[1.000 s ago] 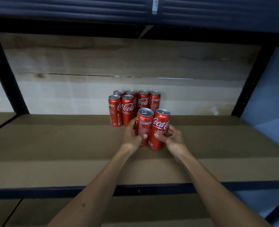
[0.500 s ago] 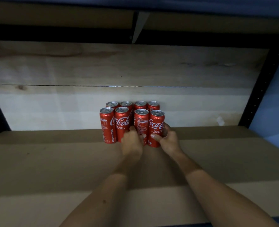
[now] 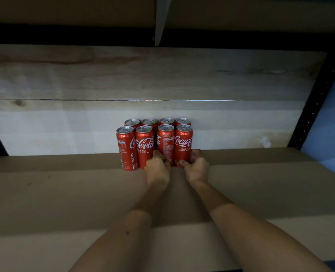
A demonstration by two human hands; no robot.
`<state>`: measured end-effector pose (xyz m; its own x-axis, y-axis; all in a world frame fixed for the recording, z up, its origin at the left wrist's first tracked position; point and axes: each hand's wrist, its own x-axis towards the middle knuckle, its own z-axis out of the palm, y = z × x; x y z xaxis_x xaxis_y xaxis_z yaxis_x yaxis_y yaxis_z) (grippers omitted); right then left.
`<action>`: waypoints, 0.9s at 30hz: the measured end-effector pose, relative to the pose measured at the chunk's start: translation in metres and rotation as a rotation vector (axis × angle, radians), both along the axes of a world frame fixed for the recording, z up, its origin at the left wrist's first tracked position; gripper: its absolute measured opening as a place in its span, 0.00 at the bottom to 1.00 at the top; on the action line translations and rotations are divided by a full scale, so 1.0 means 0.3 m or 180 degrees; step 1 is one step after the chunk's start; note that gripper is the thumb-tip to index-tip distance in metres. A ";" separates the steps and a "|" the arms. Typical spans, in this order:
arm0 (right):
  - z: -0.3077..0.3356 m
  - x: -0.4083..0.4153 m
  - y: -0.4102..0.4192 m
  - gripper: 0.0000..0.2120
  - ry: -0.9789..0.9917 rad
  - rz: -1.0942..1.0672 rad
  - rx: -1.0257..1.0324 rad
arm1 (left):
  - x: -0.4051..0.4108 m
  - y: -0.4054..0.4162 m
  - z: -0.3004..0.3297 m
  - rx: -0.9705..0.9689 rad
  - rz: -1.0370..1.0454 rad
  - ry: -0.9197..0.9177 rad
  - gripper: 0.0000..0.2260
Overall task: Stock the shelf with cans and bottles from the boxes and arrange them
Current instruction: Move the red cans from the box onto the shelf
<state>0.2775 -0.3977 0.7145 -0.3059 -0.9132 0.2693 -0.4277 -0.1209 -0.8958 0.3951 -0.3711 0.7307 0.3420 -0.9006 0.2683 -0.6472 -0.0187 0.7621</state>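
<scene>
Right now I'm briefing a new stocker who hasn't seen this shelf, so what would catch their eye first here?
The block of eight slim red Coca-Cola cans, two rows of four, stands upright against the pale wooden back board at mid-shelf. The left hand and right hand grip the bases of the two front right cans. Around them lies the brown cardboard-lined shelf.

The can block (image 3: pixel 154 144) is standing two rows deep against the back panel (image 3: pixel 162 85), blocking the shelf (image 3: pixel 64 193) centre. Open shelf surface is lying left, right and in front of it. The upper shelf beam (image 3: pixel 84 36) is limiting overhead room; the right upright (image 3: pixel 316 99) is bounding the side.
</scene>
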 end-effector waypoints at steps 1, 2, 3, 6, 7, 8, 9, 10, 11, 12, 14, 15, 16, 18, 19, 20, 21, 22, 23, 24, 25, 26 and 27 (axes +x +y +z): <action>-0.003 -0.003 0.003 0.20 -0.0070 0.0028 0.0029 | 0.007 0.004 -0.005 -0.0002 -0.0040 0.0009 0.10; -0.005 -0.008 0.009 0.20 -0.0130 0.0052 0.0073 | 0.015 0.008 -0.011 -0.0015 -0.0106 0.0037 0.09; -0.006 -0.013 0.015 0.20 -0.0170 0.0079 0.0134 | 0.022 0.011 -0.020 -0.0033 -0.0196 0.0071 0.08; -0.003 -0.022 0.039 0.19 -0.0154 0.0208 0.0314 | 0.031 0.040 -0.035 -0.0066 -0.0412 0.0106 0.11; -0.002 -0.021 0.047 0.20 -0.0175 0.0257 0.0348 | 0.034 0.052 -0.040 -0.0078 -0.0497 0.0077 0.13; -0.003 -0.020 0.055 0.19 -0.0204 0.0277 0.0369 | 0.036 0.069 -0.039 -0.0067 -0.0603 -0.0020 0.14; -0.005 -0.019 0.061 0.19 -0.0214 0.0261 0.0382 | 0.041 0.082 -0.041 -0.0042 -0.0733 -0.0171 0.14; -0.005 -0.018 0.074 0.19 -0.0174 0.0232 0.0397 | 0.047 0.103 -0.039 0.0017 -0.0874 -0.0363 0.14; -0.011 -0.019 0.084 0.18 -0.0092 0.0212 0.0401 | 0.056 0.119 -0.044 0.0039 -0.1017 -0.0539 0.14; -0.017 -0.022 0.098 0.17 0.0022 0.0214 0.0405 | 0.068 0.136 -0.046 0.0051 -0.1134 -0.0682 0.14; -0.027 -0.028 0.138 0.14 0.0330 0.0282 0.0408 | 0.097 0.174 -0.056 0.0049 -0.1248 -0.0845 0.14; -0.031 -0.030 0.161 0.12 0.0497 0.0353 0.0370 | 0.110 0.197 -0.057 0.0042 -0.1262 -0.0895 0.12; -0.028 -0.031 0.193 0.11 0.0650 0.0443 0.0350 | 0.121 0.222 -0.055 0.0065 -0.1261 -0.0943 0.11; -0.023 -0.028 0.258 0.09 0.0883 0.0616 0.0345 | 0.138 0.276 -0.054 0.0143 -0.1269 -0.1053 0.10; -0.020 -0.026 0.290 0.09 0.0993 0.0686 0.0372 | 0.145 0.302 -0.056 0.0183 -0.1275 -0.1150 0.11; -0.013 -0.023 0.328 0.08 0.1108 0.0758 0.0444 | 0.151 0.334 -0.055 0.0227 -0.1271 -0.1255 0.12; -0.012 -0.020 0.362 0.08 0.1208 0.0840 0.0506 | 0.157 0.366 -0.060 0.0254 -0.1277 -0.1336 0.13; -0.009 -0.017 0.400 0.08 0.1290 0.0899 0.0548 | 0.161 0.402 -0.062 0.0288 -0.1281 -0.1397 0.13; -0.007 -0.015 0.437 0.08 0.1344 0.0946 0.0554 | 0.165 0.436 -0.067 0.0280 -0.1300 -0.1446 0.13; -0.003 -0.012 0.479 0.08 0.1400 0.0975 0.0550 | 0.167 0.473 -0.066 0.0286 -0.1301 -0.1510 0.13; 0.002 -0.009 0.517 0.08 0.1468 0.1011 0.0522 | 0.169 0.506 -0.066 0.0262 -0.1284 -0.1571 0.13; 0.008 -0.007 0.559 0.09 0.1567 0.1047 0.0487 | 0.171 0.543 -0.064 0.0267 -0.1242 -0.1630 0.14; 0.012 -0.006 0.595 0.10 0.1662 0.1083 0.0439 | 0.172 0.576 -0.064 0.0243 -0.1209 -0.1684 0.14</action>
